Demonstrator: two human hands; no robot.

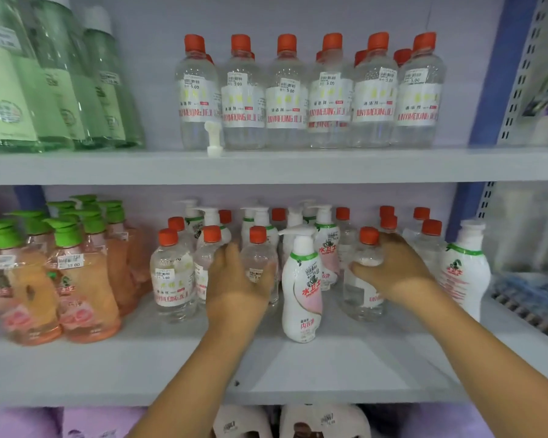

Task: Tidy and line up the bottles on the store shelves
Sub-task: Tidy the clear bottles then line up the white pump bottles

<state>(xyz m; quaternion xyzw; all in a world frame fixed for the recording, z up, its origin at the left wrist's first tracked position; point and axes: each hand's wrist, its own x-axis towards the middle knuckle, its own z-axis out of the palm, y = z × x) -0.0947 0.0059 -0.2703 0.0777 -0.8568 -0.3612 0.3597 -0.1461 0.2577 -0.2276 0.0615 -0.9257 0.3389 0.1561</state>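
— Clear plastic bottle with an orange cap (366, 273), right of centre on the lower grey shelf (298, 368): how is it held?

— It is gripped by the right hand (393, 267), fingers curled round its shoulder.

— And the left hand (234, 279)?

— It is wrapped round a second clear orange-capped bottle (259, 263), centre frame. A white pump bottle (301, 286) is seen between them.

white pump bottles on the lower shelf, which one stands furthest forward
The white pump bottle between the two hands, with the pink-and-white label. It stands alone, nearest the shelf edge; the other white pump bottles sit further back.
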